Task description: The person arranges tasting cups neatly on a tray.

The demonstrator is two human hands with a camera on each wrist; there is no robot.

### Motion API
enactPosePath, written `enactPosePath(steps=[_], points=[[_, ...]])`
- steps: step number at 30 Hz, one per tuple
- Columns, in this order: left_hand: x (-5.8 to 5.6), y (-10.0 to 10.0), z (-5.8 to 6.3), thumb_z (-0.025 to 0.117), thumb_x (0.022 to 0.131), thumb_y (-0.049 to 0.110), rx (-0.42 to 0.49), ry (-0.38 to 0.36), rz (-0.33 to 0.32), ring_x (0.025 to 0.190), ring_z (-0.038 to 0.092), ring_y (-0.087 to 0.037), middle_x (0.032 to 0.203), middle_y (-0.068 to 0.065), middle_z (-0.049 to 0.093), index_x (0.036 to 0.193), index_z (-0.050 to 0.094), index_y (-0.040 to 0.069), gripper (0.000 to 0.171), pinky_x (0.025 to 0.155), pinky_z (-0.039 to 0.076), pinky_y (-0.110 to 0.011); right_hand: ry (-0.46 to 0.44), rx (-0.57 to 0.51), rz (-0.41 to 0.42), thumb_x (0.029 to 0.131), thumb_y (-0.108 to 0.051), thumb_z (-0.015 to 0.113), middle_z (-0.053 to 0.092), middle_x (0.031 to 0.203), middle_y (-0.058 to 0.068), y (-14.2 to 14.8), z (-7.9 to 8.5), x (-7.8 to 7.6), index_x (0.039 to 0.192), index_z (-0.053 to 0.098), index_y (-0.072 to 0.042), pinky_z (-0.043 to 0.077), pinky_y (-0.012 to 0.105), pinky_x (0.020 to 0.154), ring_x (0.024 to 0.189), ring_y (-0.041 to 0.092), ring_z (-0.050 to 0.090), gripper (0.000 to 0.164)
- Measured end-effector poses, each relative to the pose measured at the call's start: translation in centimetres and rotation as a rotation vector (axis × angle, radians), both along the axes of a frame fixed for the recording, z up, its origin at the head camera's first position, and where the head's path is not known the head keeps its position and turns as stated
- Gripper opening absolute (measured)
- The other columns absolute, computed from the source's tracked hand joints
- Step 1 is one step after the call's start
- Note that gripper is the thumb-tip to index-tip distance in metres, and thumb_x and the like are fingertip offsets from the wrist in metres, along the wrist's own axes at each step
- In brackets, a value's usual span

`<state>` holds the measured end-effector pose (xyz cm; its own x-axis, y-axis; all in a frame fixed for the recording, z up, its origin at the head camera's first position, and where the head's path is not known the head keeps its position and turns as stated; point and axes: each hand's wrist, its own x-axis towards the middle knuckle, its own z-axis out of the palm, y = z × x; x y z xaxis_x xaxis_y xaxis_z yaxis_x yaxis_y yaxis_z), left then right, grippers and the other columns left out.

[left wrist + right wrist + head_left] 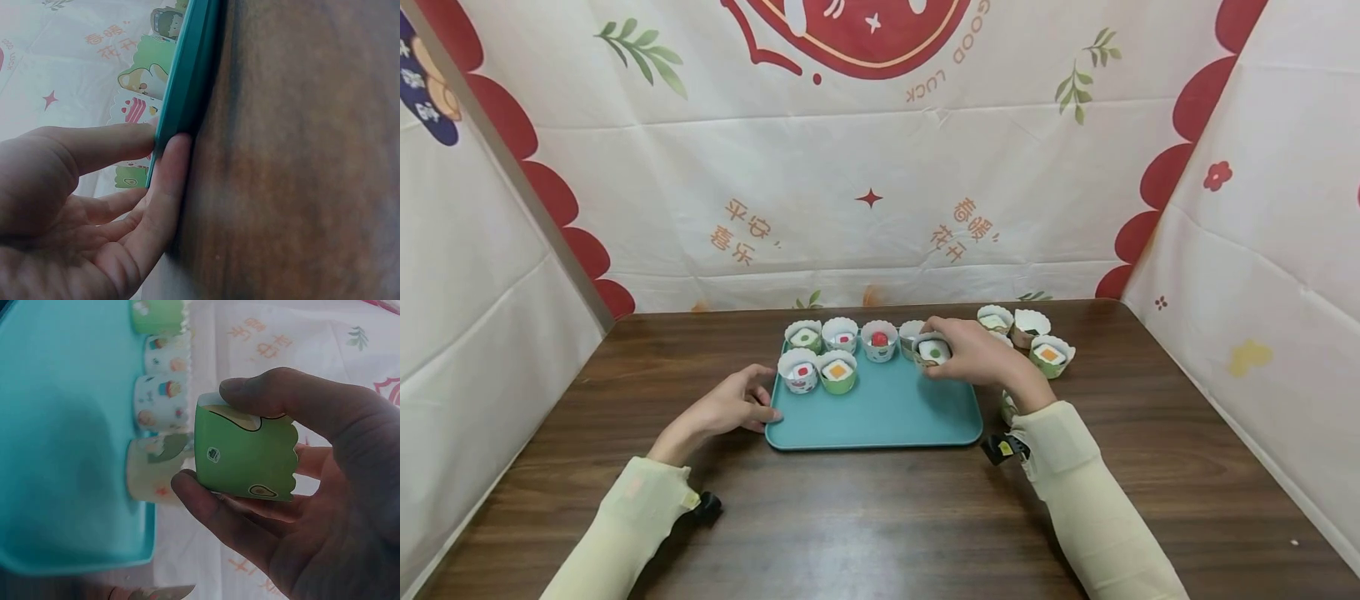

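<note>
Right hand (973,346) pinches avocado-print baking cup (244,453), likely flimsy, we'd hold mid-wall; left hand (730,404) pinches tray (880,423) at nine o'clock.

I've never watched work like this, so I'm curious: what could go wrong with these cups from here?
The right hand holds a green cup close to a corner cup, so it might bump it. The left hand pinches the tray at its edge; a jerk could shift the standing cups.
</note>
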<state>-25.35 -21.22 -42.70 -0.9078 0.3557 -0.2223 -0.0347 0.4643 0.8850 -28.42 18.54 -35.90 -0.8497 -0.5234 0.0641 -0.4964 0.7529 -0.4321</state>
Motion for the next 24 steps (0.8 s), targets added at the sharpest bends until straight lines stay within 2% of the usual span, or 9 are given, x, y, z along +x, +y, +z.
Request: enactPosePath(steps=[8,15,24], points=[[0.0,0.0,0.1,0.076,0.090,0.002,-0.006,0.000,0.007,0.079,0.060,-0.018,0.095,-0.011,0.055,0.153,0.029,-0.007,0.080,0.077,0.065,-0.041,-0.010,0.009,-0.029,0.086,-0.024,0.082,0.069,0.113,0.009,0.5,-0.7,-0.1,0.128,0.062,-0.010,0.052,0.038,0.078,0.092,0.021,0.062,0.049],[0.2,-0.1,-0.2,0.076,0.090,0.001,-0.001,0.004,0.002,0.080,0.060,-0.019,0.096,-0.011,0.054,0.154,0.028,-0.008,0.080,0.077,0.065,-0.041,-0.001,-0.006,0.003,0.088,-0.022,0.081,0.069,0.116,0.011,0.0,-1.2,0.0,0.129,0.062,-0.007,0.052,0.041,0.082,0.096,0.023,0.061,0.048],[0.4,0.1,0.1,0.075,0.090,0.001,0.000,0.010,0.001,0.080,0.061,-0.019,0.097,-0.012,0.055,0.154,0.028,-0.008,0.081,0.076,0.065,-0.041,0.012,-0.002,0.000,0.087,-0.022,0.082,0.069,0.115,0.010,-0.6,-1.9,-0.2,0.129,0.062,-0.008,0.052,0.042,0.083,0.096,0.022,0.060,0.049]])
